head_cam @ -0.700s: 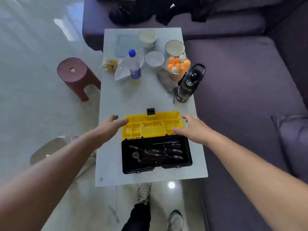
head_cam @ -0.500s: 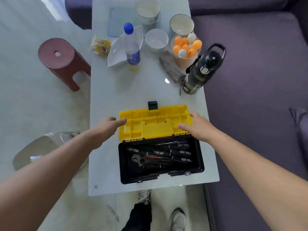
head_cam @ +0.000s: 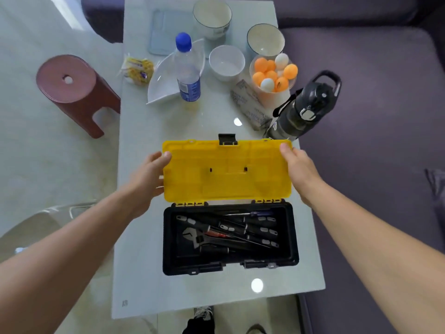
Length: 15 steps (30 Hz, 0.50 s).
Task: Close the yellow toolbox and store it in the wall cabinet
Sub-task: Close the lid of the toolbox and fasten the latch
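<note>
The toolbox stands open on the glass table [head_cam: 144, 273]. Its black base [head_cam: 231, 267] holds a wrench and several screwdrivers. The yellow lid [head_cam: 227, 172] is raised partway on its hinges, with a black latch [head_cam: 227, 139] at its far edge. My left hand [head_cam: 148, 177] grips the lid's left side and my right hand [head_cam: 299, 172] grips its right side. No wall cabinet is in view.
Beyond the toolbox stand a dark flask [head_cam: 301, 109], a bowl of orange and white balls [head_cam: 273, 73], a water bottle [head_cam: 187, 68], white bowls [head_cam: 226, 62] and a snack packet [head_cam: 138, 69]. A red stool [head_cam: 69, 90] is at left, a purple sofa [head_cam: 373, 116] at right.
Both hands have closed on the lid's sides and lifted it from lying flat toward upright. The camera has moved nearer to the table.
</note>
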Motion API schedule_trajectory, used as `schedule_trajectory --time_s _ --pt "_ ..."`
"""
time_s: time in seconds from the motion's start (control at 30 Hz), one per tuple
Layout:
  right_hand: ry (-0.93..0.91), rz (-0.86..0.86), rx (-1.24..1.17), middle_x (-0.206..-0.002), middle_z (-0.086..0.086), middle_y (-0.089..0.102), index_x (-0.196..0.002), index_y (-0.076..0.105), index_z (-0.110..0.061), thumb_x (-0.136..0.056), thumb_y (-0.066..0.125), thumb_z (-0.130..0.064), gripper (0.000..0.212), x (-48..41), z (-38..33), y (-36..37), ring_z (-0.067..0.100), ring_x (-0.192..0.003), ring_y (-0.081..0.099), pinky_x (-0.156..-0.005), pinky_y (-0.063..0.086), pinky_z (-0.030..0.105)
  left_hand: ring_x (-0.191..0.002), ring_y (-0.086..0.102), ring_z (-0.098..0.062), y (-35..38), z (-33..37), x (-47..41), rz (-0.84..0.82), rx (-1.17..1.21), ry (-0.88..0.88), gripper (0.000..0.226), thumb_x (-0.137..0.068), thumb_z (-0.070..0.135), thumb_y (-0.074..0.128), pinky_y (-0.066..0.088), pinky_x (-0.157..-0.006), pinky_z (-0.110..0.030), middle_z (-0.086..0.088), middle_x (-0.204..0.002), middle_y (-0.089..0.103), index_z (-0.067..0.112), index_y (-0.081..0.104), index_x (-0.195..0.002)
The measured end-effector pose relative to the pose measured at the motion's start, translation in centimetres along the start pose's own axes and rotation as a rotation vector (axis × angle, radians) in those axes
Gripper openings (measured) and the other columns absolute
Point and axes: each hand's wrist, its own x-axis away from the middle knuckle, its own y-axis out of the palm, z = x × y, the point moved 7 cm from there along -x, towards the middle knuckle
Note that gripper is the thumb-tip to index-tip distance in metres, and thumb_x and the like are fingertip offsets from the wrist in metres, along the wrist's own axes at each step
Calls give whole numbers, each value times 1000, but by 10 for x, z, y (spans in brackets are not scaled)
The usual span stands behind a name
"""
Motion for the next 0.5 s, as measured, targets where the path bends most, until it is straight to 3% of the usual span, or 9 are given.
schedule_trajectory --time_s 0.13,0.27,0.4,0.5 --pt "-76 7 -172 -132 1 54 -134 48 -30 -77 31 -80 78 31 -21 -18 24 -122 50 -107 36 53 -105 61 -32 -17 13 25 1 93 47 66 -83 67 43 46 -95 -46 -13 -112 60 17 55 -124" --pt "-78 25 -234 -131 0 58 -131 54 -27 -70 34 -85 86 76 -3 -30 19 -123 50 -110 33 49 -107 62 -21 -12 6 69 -85 7 97 46 -89 59 41 41 -97 -34 -6 -112 67 24 67 -104" --pt "-152 19 -164 -109 -8 68 -108 67 -30 -78 43 -73 59 119 32 -36 15 -108 59 -93 45 37 -135 35 -16 4 -31 116 -41 -410 244 48 -92 48 45 23 -113 -36 1 -148 40 28 48 -135" --pt "-220 -20 -158 -125 -7 62 -127 58 -22 -89 50 -58 53 135 69 -33 12 -117 55 -93 41 29 -145 9 -10 24 -69 145 11 -560 338 61 -94 43 45 8 -113 -29 6 -160 9 25 24 -149"
